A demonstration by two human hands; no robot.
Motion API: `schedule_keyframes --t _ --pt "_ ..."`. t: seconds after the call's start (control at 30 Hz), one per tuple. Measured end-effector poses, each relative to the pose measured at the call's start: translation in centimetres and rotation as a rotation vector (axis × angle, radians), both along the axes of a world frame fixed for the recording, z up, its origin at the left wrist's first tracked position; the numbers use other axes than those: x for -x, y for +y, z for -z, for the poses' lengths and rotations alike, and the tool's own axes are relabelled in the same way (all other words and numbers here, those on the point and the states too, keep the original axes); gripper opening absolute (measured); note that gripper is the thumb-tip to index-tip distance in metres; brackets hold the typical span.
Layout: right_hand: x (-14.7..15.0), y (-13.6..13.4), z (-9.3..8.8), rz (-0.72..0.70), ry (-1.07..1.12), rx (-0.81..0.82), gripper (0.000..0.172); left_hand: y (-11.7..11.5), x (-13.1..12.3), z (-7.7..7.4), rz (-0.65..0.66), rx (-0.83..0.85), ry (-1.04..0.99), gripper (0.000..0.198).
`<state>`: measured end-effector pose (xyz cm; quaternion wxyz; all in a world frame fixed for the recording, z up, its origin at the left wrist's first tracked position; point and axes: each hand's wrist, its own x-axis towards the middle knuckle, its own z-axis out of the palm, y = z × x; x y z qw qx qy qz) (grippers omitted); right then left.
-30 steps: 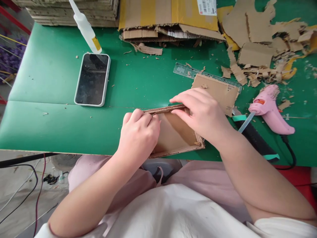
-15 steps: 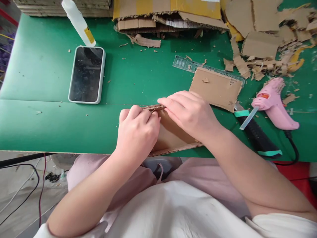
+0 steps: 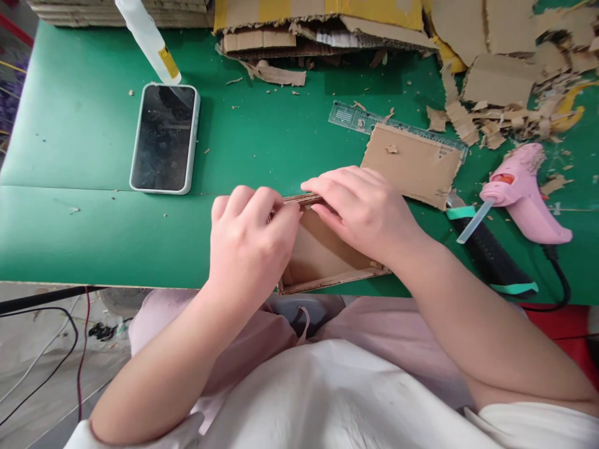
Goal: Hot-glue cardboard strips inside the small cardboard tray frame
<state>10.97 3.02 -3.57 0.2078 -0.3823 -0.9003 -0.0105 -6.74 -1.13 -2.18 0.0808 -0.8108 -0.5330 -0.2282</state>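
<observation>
A shallow open cardboard box (image 3: 322, 249) lies at the near edge of the green table, its inside facing up. My left hand (image 3: 255, 240) has its fingers curled over the box's far wall near the left corner, thumb on the inner side. Along the same wall my right hand (image 3: 362, 206) grips farther right, thumb inside and fingers over the outer side. Both hands hide parts of the far wall and the box's sides. A flat cardboard piece (image 3: 412, 165) rests on a clear ruler (image 3: 349, 117) just beyond my right hand.
On the right lie a pink glue gun (image 3: 528, 193) with a glue stick and a black-handled cutter (image 3: 493, 255). A phone (image 3: 163, 137) and a white bottle (image 3: 150, 43) are at the left. Torn cardboard scraps (image 3: 500, 81) and a yellow-taped cardboard box (image 3: 318, 12) occupy the back.
My left hand has shifted left and slightly up along the far wall, uncovering more of the box's left near corner. My right hand keeps its place on the wall.
</observation>
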Motion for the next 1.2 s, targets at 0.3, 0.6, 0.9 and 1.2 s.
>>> schedule_keyframes --t 0.3,0.6,0.9,1.2 --pt "-0.5 -0.6 -0.8 0.057 0.123 0.073 0.018 0.7 0.3 0.4 0.012 0.078 -0.008 0.021" --pt "-0.4 -0.8 -0.1 0.042 0.137 0.071 0.018 0.7 0.2 0.7 0.029 -0.038 0.064 0.019" --pt "-0.4 -0.8 0.0 0.041 0.133 0.073 0.019 0.5 0.2 0.8 0.046 -0.009 0.058 0.020" --pt "-0.2 -0.8 0.2 0.043 0.140 0.050 0.019 0.5 0.2 0.9 0.077 -0.032 0.068 0.019"
